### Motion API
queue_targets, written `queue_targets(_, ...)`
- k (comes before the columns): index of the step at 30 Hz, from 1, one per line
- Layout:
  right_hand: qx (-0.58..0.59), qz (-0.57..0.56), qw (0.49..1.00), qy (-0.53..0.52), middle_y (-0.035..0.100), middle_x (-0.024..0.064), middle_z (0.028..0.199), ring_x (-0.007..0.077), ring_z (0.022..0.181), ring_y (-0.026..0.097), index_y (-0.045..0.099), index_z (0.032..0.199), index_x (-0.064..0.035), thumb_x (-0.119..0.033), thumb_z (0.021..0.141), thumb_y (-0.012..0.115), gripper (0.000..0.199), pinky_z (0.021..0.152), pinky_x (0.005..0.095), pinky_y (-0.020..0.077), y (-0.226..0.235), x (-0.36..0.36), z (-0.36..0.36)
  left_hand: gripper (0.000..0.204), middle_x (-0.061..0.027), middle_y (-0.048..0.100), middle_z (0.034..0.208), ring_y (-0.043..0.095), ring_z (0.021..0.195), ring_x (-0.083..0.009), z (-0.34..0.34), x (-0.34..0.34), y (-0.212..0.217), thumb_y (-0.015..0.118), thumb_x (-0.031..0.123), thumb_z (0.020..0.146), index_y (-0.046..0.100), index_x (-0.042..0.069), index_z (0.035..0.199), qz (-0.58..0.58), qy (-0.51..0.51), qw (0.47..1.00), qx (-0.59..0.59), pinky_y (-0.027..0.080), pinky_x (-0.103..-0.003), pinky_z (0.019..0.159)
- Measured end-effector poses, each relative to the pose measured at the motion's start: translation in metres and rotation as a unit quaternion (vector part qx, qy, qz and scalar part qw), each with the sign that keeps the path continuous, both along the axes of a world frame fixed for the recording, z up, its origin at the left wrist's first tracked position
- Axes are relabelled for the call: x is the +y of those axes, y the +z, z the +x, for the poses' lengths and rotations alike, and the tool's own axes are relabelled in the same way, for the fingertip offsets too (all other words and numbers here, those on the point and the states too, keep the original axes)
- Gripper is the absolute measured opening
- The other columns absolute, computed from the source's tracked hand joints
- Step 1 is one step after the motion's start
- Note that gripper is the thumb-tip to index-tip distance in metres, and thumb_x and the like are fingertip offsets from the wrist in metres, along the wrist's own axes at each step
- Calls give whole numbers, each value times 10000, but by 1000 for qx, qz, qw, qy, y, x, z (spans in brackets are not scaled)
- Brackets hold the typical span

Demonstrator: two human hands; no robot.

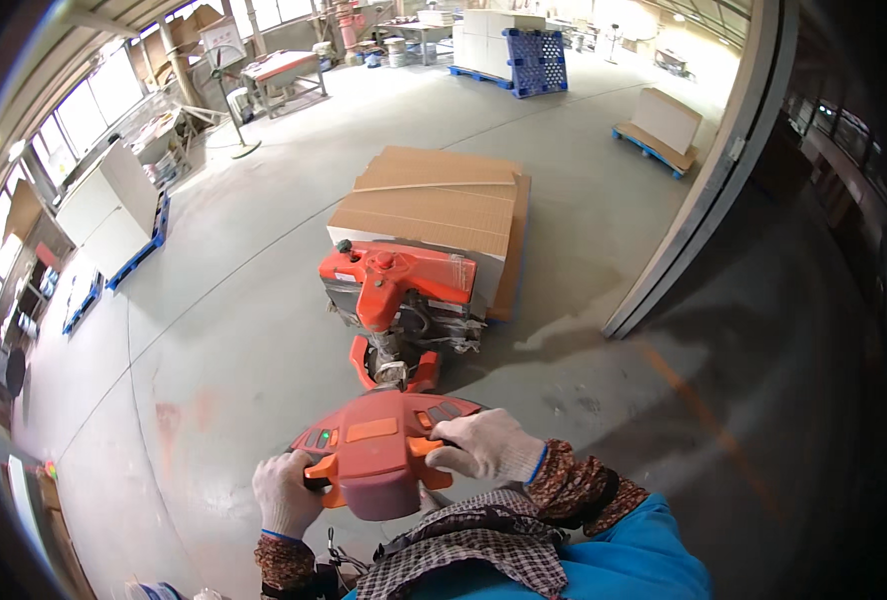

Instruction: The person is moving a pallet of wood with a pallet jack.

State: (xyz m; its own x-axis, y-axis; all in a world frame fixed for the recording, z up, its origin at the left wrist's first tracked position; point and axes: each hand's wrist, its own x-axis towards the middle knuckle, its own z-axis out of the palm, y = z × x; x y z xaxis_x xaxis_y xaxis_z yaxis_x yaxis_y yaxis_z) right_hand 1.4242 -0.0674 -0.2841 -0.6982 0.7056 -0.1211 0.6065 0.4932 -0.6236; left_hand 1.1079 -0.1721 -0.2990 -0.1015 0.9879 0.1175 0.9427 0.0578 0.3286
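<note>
Both my hands, in pale knit gloves, grip the red control handle (386, 455) of an electric pallet truck. My left hand (288, 492) is wrapped round the left grip beside an orange lever. On the other side my right hand (491, 446) closes round the right grip, its thumb near the other orange lever. Ahead of the handle stands the truck's red body (394, 280), with dark parts under it. Beyond that, a stack covered with brown cardboard (434, 195) sits against the truck. The forks are hidden.
A grey door post (709, 230) rises at right, beside a darker area. White stacks on blue pallets stand at left (114, 215), at far right (664, 125) and at the back (489, 45). A fan stand (234, 120) and tables (284, 68) line the far left.
</note>
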Motion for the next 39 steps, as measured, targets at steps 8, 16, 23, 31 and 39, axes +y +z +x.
queue_targets(8,-82,2,994,70,698,116,860,376,851,685,677,911,-181,-625,1068,312,596,727,463,535,-1,97,103,247,-121,717,774,718,754,-347,130,36,19,797,271,748,645,98,840,-105,6,993,-46,549,-472,668)
queue_targets(16,-11,-20,994,105,682,144,769,406,766,667,713,838,-137,-687,1041,317,707,673,466,530,42,119,82,307,-130,715,763,727,735,-350,140,7,74,756,237,771,630,67,993,-181,43,982,-33,557,-471,661)
queue_targets(23,9,28,990,141,671,156,758,410,747,656,713,854,-141,-624,1036,402,603,651,462,522,43,136,44,207,-134,701,746,714,746,-362,127,-1,70,777,247,761,735,117,917,-131,128,982,-44,558,-459,656)
queue_targets(31,-19,29,991,127,697,169,769,407,794,687,726,812,-85,-764,1001,308,819,714,479,534,10,182,43,304,-140,726,821,721,789,-363,138,37,31,793,268,767,711,113,1016,-158,123,977,-70,570,-448,694)
queue_targets(39,-27,133,974,182,685,149,769,412,750,667,708,881,-154,-581,1062,352,585,645,458,530,15,237,77,489,-163,720,789,736,766,-364,165,89,61,776,348,809,621,42,1158,-217,57,968,-112,584,-460,701)
